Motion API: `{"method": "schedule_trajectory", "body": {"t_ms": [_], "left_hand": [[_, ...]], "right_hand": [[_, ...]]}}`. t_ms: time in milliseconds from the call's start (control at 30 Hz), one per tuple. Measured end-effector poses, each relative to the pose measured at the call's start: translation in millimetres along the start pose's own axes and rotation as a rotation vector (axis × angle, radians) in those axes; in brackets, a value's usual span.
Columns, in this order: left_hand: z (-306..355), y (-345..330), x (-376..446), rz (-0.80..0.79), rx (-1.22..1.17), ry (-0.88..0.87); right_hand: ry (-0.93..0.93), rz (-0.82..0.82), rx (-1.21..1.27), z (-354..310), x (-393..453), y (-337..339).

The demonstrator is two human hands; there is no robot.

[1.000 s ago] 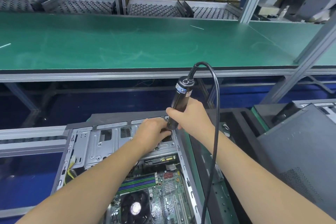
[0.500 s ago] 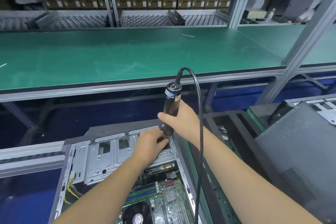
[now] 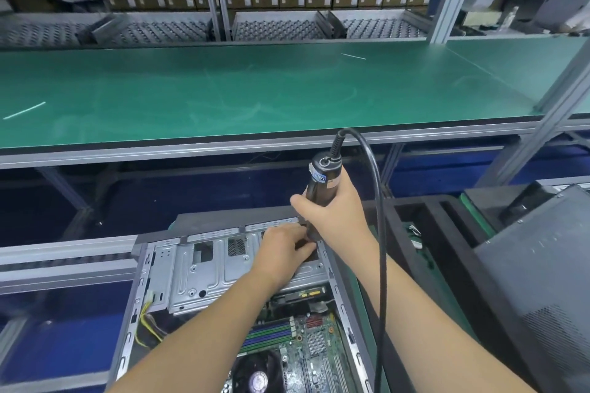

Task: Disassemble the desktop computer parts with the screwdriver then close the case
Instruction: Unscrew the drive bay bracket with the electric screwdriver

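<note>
- Green workbench [image 3: 255, 92] spans the far side – nearly bare, a couple of thin white strips on it.
- Desktop case [image 3: 329, 268] lies open on its side below the bench edge, side panel off, insides up.
- A dark panel-like slab [image 3: 539, 271] sits to the right, apart from the case – possibly the cover, can't confirm.
- Inside the case: metal drive cage [image 3: 204, 274] at the far end, motherboard [image 3: 316, 348] nearer, with RAM sticks [image 3: 268, 333], CPU fan [image 3: 255, 376] and yellow wires [image 3: 145, 322] at the left wall – all seated.
- Progress, as a judgement: early. Case is opened, but nothing visible has come out; cage screws, board parts and closing the case are all left.
- Right hand [image 3: 335, 210] is wrapped tight round the electric screwdriver [image 3: 319, 191], which stands near upright with its cable [image 3: 376, 201] looping back; the tip goes down at the cage's far right corner, hidden by the hands.
- Left hand [image 3: 284, 249] rests on the cage next to the tip, fingers curled in at the bit; whether it pinches a screw or just steadies – cannot tell.
</note>
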State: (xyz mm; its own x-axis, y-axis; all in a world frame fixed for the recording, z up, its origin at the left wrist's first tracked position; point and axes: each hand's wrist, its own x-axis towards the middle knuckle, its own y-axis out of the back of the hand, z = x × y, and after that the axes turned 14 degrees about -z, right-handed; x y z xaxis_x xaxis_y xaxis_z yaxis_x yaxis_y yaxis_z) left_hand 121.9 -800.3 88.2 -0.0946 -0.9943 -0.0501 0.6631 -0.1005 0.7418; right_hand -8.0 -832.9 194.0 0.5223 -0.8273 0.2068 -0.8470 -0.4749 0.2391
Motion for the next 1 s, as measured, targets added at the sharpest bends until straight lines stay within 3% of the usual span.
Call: {"method": "schedule_trajectory", "body": {"t_ms": [133, 367, 433, 500, 567, 633, 700, 867, 1000], "left_hand": [[-1, 1, 0, 0.008, 0.035, 0.018], [7, 10, -7, -0.02, -0.038, 0.02], [19, 19, -19, 0.094, -0.124, 0.07], [32, 22, -44, 0.337, -0.421, 0.247], [44, 10, -77, 0.497, -0.886, 0.525], [54, -12, -108, 0.468, -1.236, 0.762], [60, -25, -122, 0.425, -1.51, 0.864], [59, -38, -105, 0.562, -2.092, 0.773], [54, -54, -89, 0.612, -2.257, 0.584]], "right_hand": [[-0.099, -0.044, -0.029, 3, 8, 4], [-0.115, -0.066, -0.06, 11, 17, 3], [-0.124, -0.067, -0.068, 12, 18, 5], [-0.13, -0.07, -0.067, 12, 19, 7], [-0.13, -0.08, -0.047, 12, 19, 8], [-0.137, -0.087, -0.027, 12, 19, 10], [-0.158, -0.085, -0.039, 11, 21, 11], [-0.197, -0.099, -0.036, 10, 21, 11], [-0.19, -0.118, -0.035, 6, 18, 8]]}}
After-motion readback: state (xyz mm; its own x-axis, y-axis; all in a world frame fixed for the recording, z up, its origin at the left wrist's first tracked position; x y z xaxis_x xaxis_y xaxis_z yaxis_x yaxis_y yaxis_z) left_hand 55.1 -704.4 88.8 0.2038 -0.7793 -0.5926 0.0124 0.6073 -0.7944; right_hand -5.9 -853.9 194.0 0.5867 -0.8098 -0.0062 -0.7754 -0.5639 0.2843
